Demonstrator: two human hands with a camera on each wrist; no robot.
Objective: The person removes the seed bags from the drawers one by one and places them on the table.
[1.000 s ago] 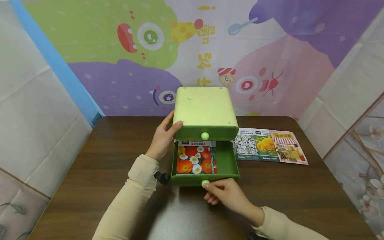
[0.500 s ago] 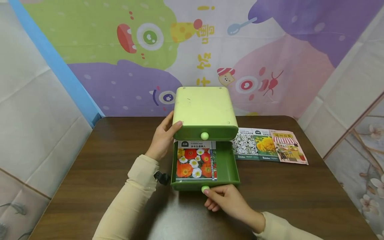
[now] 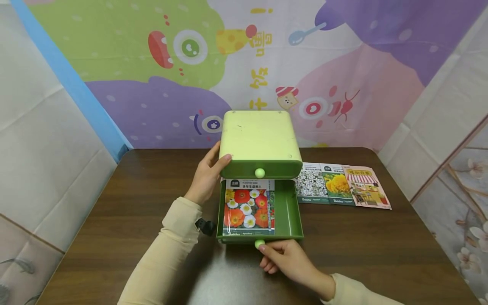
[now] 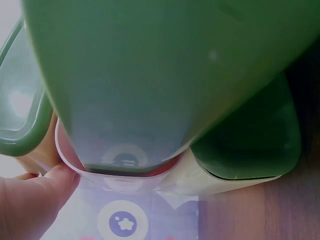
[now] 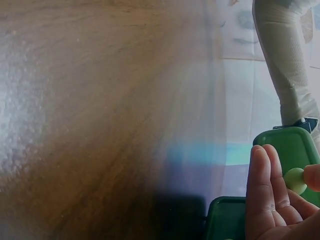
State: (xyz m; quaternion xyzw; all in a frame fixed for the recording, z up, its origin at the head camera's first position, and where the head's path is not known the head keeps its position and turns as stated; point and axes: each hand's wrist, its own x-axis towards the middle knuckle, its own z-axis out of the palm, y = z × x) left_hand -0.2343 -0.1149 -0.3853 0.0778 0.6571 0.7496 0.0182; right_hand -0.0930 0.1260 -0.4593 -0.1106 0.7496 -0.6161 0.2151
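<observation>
Head view: the right hand (image 3: 291,260) pinched the knob (image 3: 259,244) of the extended drawer (image 3: 288,209), its rear hidden beneath the cabinet's (image 3: 261,135) top. Inside, a flower packet (image 3: 245,209) mostly covered a second packet (image 3: 272,212). The left hand (image 3: 206,176) lay unclenched against the cabinet's side, some fingertips hidden. Left wrist view, unlike head view, revealed a shadowed lower green front (image 4: 250,135).
</observation>
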